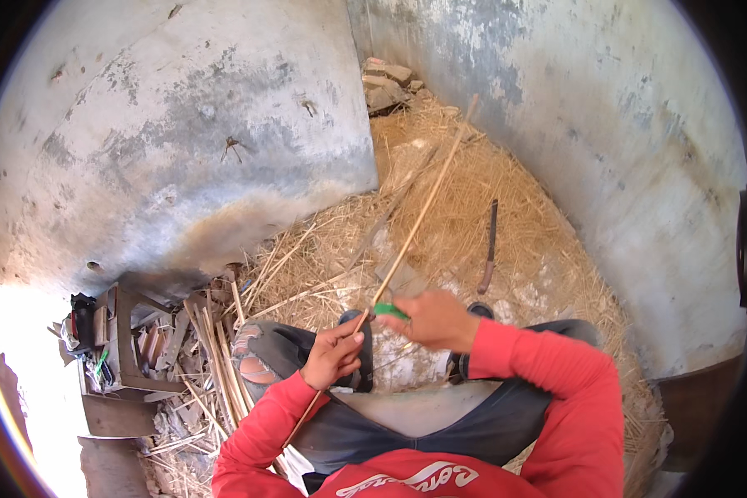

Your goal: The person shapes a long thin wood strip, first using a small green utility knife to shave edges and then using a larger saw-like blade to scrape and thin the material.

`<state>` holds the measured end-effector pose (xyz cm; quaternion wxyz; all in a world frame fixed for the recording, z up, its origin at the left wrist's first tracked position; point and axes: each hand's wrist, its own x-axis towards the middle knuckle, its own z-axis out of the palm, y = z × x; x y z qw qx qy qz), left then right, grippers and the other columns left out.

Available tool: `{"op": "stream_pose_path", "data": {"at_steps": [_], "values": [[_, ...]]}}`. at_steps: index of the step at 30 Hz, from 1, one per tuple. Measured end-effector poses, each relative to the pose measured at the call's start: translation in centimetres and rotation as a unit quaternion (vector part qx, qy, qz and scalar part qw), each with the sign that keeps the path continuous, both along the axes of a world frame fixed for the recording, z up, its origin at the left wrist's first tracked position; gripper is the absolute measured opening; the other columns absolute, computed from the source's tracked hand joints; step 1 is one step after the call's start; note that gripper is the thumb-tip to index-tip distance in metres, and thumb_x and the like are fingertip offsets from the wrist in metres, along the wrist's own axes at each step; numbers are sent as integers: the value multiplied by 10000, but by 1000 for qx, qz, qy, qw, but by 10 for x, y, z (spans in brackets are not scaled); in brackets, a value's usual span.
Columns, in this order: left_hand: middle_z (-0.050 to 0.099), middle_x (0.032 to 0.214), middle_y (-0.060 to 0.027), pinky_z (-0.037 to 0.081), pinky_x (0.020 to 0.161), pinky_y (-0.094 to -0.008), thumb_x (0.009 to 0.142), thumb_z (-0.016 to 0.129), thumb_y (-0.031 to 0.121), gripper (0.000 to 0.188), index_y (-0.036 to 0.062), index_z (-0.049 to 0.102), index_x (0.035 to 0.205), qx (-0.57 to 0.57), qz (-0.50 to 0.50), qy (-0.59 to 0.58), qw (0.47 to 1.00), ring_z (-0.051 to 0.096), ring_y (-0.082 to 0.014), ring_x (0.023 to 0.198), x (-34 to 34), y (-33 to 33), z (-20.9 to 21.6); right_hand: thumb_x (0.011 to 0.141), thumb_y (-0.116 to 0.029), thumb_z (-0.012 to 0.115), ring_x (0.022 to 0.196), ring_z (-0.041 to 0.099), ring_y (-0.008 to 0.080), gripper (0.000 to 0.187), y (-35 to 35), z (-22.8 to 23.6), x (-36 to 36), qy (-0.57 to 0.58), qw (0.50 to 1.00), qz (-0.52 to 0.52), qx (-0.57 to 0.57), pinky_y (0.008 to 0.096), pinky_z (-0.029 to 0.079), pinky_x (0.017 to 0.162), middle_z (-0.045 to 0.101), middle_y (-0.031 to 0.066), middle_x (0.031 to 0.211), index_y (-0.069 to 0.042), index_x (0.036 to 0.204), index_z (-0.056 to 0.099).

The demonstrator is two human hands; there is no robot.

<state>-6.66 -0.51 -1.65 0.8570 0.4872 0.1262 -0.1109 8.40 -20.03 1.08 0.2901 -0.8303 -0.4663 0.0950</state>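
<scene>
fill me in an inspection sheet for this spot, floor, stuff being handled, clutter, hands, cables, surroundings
Surface: floor strewn with straw, pale patches showing through.
Things in hand: long thin stick, slanting up and away from the person; green-handled tool at the stick, its working end too blurred to make out.
Clutter: dark-bladed tool lying on the straw; loose sticks at left, beside a wooden frame amid mixed debris.
Hands: left hand closed around the stick; right hand gripping the green-handled tool.
Cables: nothing seen.
Surroundings: stained, worn walls; rubble in the far corner; bright light at far left.
</scene>
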Motion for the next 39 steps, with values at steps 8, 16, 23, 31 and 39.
{"op": "stream_pose_path", "data": {"at_steps": [8,16,23,31,39], "values": [[300,611,79,231,471,-235,1052,515,98,444,42,461,1489,47,-102,-1,994,249,-31,491,-29,-1,3,1035,-493,423,1066,645,450,585,-126,-4,266,-29,905,-415,87,450,489,919,681,297,1099,11,1162,692],[300,573,57,244,460,-227,1076,472,228,492,-10,407,1501,42,-60,-72,995,254,-36,469,-11,-8,-7,996,-553,496,778,633,285,631,-225,-12,326,54,851,-488,185,403,491,771,670,154,754,36,1106,695],[348,615,56,282,477,-209,1080,461,178,458,16,415,1506,115,78,-88,986,328,-39,511,13,-17,17,914,-496,687,894,627,179,600,-60,69,101,147,966,-152,152,364,498,838,700,121,896,39,1184,668],[573,734,-41,445,558,-265,1048,503,130,520,10,359,1533,388,230,-204,869,551,-106,620,58,-95,43,972,-308,661,670,520,87,323,3,55,17,214,938,-28,271,290,448,613,591,33,707,9,1028,666],[683,971,-136,539,756,-327,831,726,-51,406,5,676,1231,655,285,-396,576,674,-222,875,40,-30,91,925,-144,629,700,646,300,191,-19,59,78,-6,980,-59,190,400,489,639,670,128,778,-32,1073,674]]}}
